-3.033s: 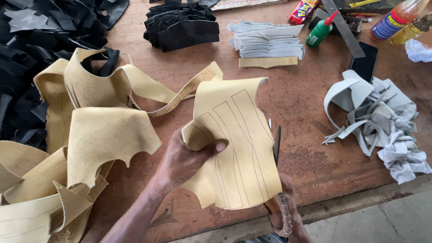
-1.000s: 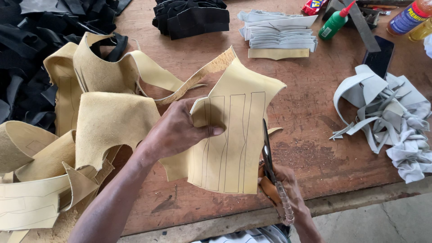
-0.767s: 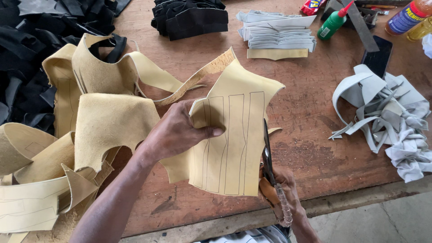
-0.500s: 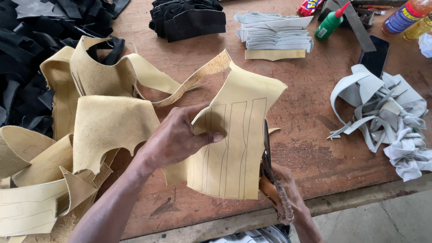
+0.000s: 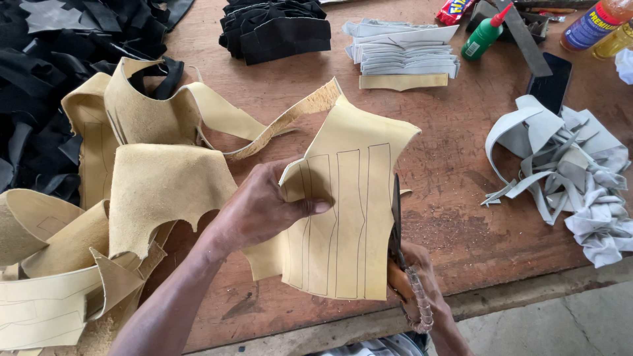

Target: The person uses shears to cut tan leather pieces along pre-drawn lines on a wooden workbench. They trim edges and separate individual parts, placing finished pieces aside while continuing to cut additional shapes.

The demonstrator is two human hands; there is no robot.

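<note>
The left hand (image 5: pixel 264 207) pinches the tan leather piece (image 5: pixel 349 217) upright above the tabletop (image 5: pixel 461 165), keeping its drawn strip lines taut. Just right of it, the right hand (image 5: pixel 415 283) grips scissors (image 5: pixel 395 224), blades along the sheet's edge.

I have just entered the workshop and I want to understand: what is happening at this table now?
A person is cutting a tan leather piece marked with pen-drawn strips. The left hand holds it up above the brown wooden table, thumb on the marked face. The right hand works dark scissors along its right edge. Tan leather scraps lie on the left, grey offcuts on the right.
</note>
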